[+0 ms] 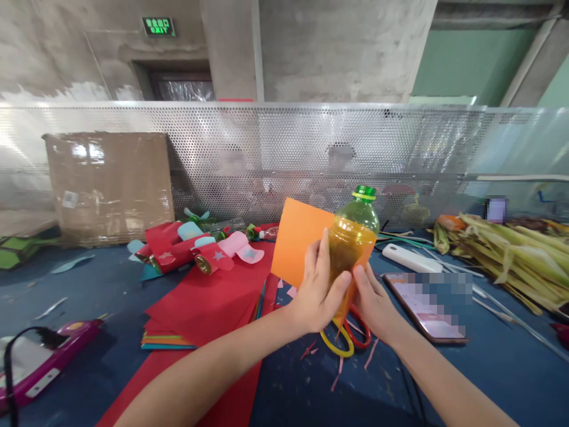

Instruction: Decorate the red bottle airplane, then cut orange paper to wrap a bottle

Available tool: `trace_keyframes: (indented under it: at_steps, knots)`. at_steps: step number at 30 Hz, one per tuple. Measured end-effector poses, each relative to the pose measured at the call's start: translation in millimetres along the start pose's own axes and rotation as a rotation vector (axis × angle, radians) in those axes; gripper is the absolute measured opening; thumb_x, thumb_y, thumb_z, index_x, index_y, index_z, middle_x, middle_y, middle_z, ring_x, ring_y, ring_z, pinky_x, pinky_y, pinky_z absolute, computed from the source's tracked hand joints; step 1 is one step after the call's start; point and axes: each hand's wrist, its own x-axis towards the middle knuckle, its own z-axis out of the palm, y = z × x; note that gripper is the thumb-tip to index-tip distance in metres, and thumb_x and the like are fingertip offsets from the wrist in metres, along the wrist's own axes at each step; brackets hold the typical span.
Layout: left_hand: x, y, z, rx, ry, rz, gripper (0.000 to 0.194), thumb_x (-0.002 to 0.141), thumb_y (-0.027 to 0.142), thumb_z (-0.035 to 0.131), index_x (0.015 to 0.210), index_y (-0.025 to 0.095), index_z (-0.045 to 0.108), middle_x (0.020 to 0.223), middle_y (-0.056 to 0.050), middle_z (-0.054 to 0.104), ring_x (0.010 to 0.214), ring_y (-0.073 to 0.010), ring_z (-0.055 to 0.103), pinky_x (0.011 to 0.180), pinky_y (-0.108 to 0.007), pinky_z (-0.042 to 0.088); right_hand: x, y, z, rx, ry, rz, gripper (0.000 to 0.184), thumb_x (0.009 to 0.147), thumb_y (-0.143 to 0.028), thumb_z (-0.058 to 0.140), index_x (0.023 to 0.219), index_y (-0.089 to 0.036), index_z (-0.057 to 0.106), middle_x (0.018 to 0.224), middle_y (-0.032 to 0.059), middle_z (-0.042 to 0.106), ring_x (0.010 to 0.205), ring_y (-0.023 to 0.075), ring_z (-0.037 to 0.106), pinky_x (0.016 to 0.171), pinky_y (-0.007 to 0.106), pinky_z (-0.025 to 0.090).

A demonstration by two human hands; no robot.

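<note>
A green plastic bottle (359, 209) without a visible cap is held slightly tilted above the table. A sheet of orange paper (293, 234) lies against its body and sticks out to the left; orange shows through the bottle's lower part. My left hand (317, 290) presses on the bottle and paper from the left, fingers along the side. From the right, my right hand (371, 296) grips the lower body, its fingers partly hidden. Just below the hands are scissors (340, 344) with yellow and red handles; their blades are hidden.
Left of the hands lies a stack of red paper (208, 302). Behind it are decorated red paper rolls (175, 249). A phone (427, 308), white glue gun (411, 259) and corn husks (515, 249) are at right. A purple power strip (53, 359) sits at left. Perforated metal panel (302, 136) stands behind.
</note>
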Motion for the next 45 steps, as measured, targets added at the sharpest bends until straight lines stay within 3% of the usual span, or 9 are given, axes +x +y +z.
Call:
trace_keyframes:
  at_steps: [9,20,26,31,35,37,39,42,45]
  knots:
    - [-3,2,1.7,-0.049,0.006,-0.082,0.056,0.097,0.043,0.008,0.148,0.022,0.001,0.146,-0.011,0.021,0.135,-0.0246,0.015,0.114,-0.049,0.013,1,-16,4,-0.122,0.003,-0.018,0.064,0.082,-0.067,0.042,0.132,-0.028,0.047,0.129,0.006,0.058,0.127,0.0219,0.046,0.107,0.038,0.038]
    - [-1,12,-0.4,0.232,0.075,-0.068,0.057,0.095,0.044,0.005,0.148,0.024,0.009,0.131,-0.012,0.04,0.119,-0.0275,0.036,0.103,-0.05,0.026,6,-2,5,0.27,0.011,0.073,0.049,0.069,-0.057,0.066,0.105,-0.024,0.059,0.117,0.0085,0.066,0.107,0.03,0.062,0.088,0.044,0.053]
    - [3,7,-4.6,0.389,0.06,0.007,0.058,0.095,0.045,0.015,0.148,0.021,0.011,0.151,-0.011,0.016,0.139,-0.0286,0.01,0.112,-0.05,0.009,6,-3,8,0.364,0.057,0.114,0.051,0.065,-0.056,0.071,0.103,-0.025,0.061,0.109,0.0061,0.07,0.101,0.0277,0.064,0.087,0.044,0.053]
    - [9,4,-8.5,0.531,0.049,0.032,0.061,0.094,0.046,0.028,0.147,0.019,0.016,0.154,-0.012,0.013,0.142,-0.0301,0.004,0.113,-0.051,0.01,9,4,6,0.346,0.151,0.084,0.042,0.064,-0.049,0.075,0.094,-0.023,0.062,0.101,0.0031,0.072,0.095,0.0232,0.066,0.087,0.038,0.053]
    - [25,4,-31.9,0.614,0.205,0.007,0.071,0.088,0.053,0.041,0.144,0.015,0.022,0.152,-0.018,0.016,0.14,-0.0343,0.01,0.111,-0.054,0.014,12,2,4,0.414,0.185,0.086,0.042,0.063,-0.047,0.077,0.095,-0.023,0.063,0.094,0.0011,0.073,0.083,0.0196,0.068,0.076,0.034,0.056]
    - [35,3,-50.4,0.57,0.293,-0.09,0.082,0.082,0.057,0.052,0.144,0.015,0.02,0.148,-0.021,0.025,0.137,-0.0355,0.02,0.108,-0.055,0.021,13,0,4,0.44,0.224,0.094,0.042,0.061,-0.047,0.078,0.092,-0.023,0.063,0.09,0.0001,0.073,0.076,0.0179,0.068,0.069,0.031,0.056]
    - [43,1,-68.2,0.405,0.256,-0.247,0.089,0.075,0.056,0.061,0.144,0.017,0.021,0.131,-0.018,0.048,0.122,-0.0334,0.044,0.098,-0.052,0.037,14,-2,3,0.452,0.252,0.111,0.043,0.059,-0.047,0.079,0.09,-0.023,0.063,0.089,-0.0004,0.072,0.074,0.0169,0.068,0.067,0.03,0.056]
    - [49,-1,-85.4,0.03,0.023,-0.492,0.078,0.073,0.052,0.065,0.136,0.018,0.034,0.104,-0.012,0.063,0.09,-0.0257,0.063,0.078,-0.042,0.051,14,-1,1,0.439,0.25,0.119,0.042,0.059,-0.047,0.079,0.089,-0.024,0.062,0.089,-0.0012,0.072,0.073,0.0162,0.067,0.065,0.028,0.055]
    - [48,1,-89.7,-0.249,-0.141,-0.557,0.067,0.073,0.046,0.067,0.129,0.02,0.041,0.097,-0.009,0.067,0.085,-0.0239,0.066,0.07,-0.036,0.053,14,1,0,0.419,0.225,0.083,0.04,0.063,-0.047,0.077,0.092,-0.024,0.063,0.091,-0.0007,0.072,0.073,0.0155,0.067,0.063,0.027,0.054]
